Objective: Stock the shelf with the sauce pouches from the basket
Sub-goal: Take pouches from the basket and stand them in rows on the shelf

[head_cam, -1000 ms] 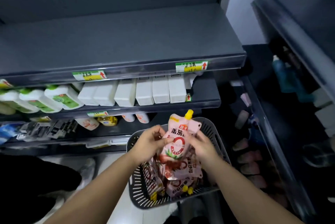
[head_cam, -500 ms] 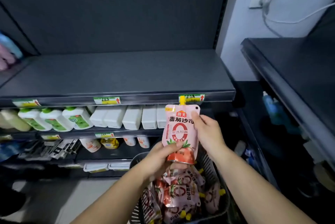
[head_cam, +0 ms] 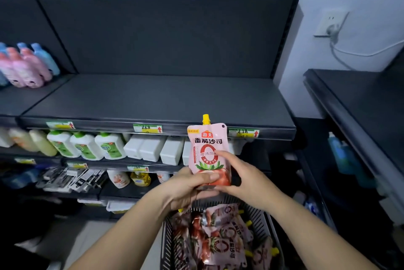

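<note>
Left hand (head_cam: pixel 188 186) + right hand (head_cam: pixel 244 180) both on one sauce pouch (head_cam: pixel 207 149), upright, in front of top shelf (head_cam: pixel 153 99) front edge, right of centre.
Gripped low by left: thumb across front of base, fingers curled beneath; pinched at right side, mid-height, by right fingertips. Yellow cap (head_cam: pixel 205 118) up, about level w/ shelf's front lip; rest of pouch below it, above basket (head_cam: pixel 267 223) w/ more pouches lying jumbled inside. Prob. soft glossy film w/ thick liquid: light-to-moderate wt, floppy, apt to sag or slip if taken by one top corner. Best hold approx. as now (base gusset + side seam) or stiff spout neck; no squeezing belly. Should stand on flat base if set square, else likely to tip.
</note>
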The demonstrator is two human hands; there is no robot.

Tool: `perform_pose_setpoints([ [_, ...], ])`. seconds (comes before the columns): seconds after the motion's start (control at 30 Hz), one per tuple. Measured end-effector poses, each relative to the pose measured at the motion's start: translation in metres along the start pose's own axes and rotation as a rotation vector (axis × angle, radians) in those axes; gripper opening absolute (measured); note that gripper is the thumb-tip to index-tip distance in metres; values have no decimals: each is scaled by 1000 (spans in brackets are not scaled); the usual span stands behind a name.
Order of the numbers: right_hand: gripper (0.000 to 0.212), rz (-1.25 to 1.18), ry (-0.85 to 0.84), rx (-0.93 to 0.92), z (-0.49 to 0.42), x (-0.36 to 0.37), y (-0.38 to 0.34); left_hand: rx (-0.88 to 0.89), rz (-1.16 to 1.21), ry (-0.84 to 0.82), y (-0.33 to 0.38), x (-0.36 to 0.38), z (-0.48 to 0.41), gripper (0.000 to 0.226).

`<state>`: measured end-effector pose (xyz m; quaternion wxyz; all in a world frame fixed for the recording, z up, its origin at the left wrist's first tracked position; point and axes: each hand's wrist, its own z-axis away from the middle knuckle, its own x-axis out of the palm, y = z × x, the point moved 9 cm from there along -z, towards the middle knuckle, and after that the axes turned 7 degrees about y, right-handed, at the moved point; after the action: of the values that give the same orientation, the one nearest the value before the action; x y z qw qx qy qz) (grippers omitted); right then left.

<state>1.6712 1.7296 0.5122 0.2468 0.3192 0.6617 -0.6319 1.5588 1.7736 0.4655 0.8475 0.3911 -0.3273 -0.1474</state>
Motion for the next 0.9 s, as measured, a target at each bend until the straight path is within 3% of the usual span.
perform_pose_setpoints([
  [0.13,74,187,-35,-103,2,1,-9,17,52,-8,-5,-6,2,46],
  [0.27,76,166,-41,-82,2,3,-7,54,43,-18,-3,-5,4,44],
  [0.33,91,22,-58,36,4,4,9,74,-2,-31,-2,-5,3,42],
  [0.43,115,-420,-113,257,12,12,32,78,-99,-95,-6,-3,0,40],
  [0.53,92,-834,-25,408,10,20,45,61,-248,-151,-22,3,-7,39],
  [0.63,60,-998,204,560,10,24,60,55,-376,-208,-43,17,-19,36],
  [0.73,43,-1087,388,635,26,23,82,46,-407,-207,-65,9,-34,61],
  [0.83,37,-1103,521,676,44,14,105,-86,-339,17,-101,-50,-48,73],
  [0.9,37,-1114,583,727,59,10,124,-117,-504,276,-123,-102,-55,60],
])
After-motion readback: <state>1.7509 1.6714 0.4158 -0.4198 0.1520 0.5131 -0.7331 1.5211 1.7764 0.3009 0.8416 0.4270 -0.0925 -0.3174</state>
